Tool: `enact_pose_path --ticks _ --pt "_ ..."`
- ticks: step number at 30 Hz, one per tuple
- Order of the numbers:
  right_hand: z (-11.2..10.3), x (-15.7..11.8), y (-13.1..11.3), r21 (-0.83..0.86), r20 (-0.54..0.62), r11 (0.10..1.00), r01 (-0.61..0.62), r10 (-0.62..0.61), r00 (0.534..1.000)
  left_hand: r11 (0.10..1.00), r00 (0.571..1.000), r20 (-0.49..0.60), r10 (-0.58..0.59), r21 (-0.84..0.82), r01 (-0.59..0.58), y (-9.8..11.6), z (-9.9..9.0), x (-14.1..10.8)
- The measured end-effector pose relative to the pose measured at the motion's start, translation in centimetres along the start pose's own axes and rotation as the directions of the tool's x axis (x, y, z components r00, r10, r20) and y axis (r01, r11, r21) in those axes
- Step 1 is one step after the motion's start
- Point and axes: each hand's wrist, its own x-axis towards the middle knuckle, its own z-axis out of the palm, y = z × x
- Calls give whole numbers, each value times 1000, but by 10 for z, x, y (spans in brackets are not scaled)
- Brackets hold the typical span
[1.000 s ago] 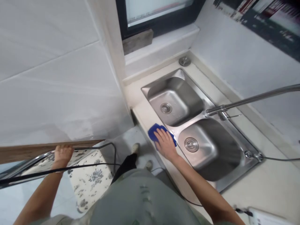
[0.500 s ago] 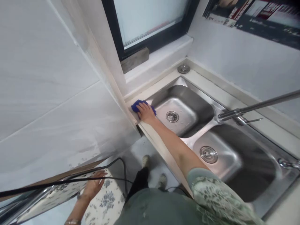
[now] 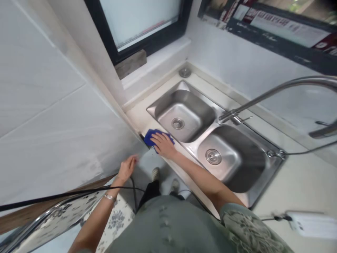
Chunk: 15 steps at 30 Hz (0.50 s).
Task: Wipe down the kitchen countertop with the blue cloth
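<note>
My right hand (image 3: 164, 144) presses a blue cloth (image 3: 149, 137) against the counter's front edge, in the corner beside the white wall. Its fingers lie over the cloth, and part of the cloth hangs past the edge. Just right of it is the double steel sink (image 3: 193, 146), with a drain strainer (image 3: 178, 123) in the far basin and another drain (image 3: 213, 156) in the near one. My left hand (image 3: 126, 169) hovers left of the counter, above the floor. Its fingers are curled together, slightly blurred, with nothing visible in them.
A curved steel faucet (image 3: 263, 100) rises behind the sink. A round metal cap (image 3: 185, 72) sits in the back corner. A white box-shaped device (image 3: 313, 225) with a cable lies on the right counter. At lower left are a black cable (image 3: 79, 192) and a flower-patterned surface (image 3: 118, 218).
My right hand has drawn the cloth from the countertop beside the sink to its front edge. My left hand has lifted off the patterned surface and come forward, its fingers curling. The view has shifted right.
</note>
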Motion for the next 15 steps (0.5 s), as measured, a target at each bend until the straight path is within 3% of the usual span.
enact_pose_path --ticks 4,8,12,15 --pt "-19 -68 -5 -6 20 1000 17 -17 1000 991 989 -150 15 -132 -35 38 26 33" --pt "-32 -134 -9 -39 54 999 -19 22 998 909 953 -249 -173 -413 57 56 53 54" --pt "-35 -176 -6 -96 38 995 -26 29 999 823 916 -225 -331 -543 164 43 79 30" --pt "-37 -174 -3 -115 105 985 131 -119 987 750 886 -146 -440 -602 273 22 103 -12"
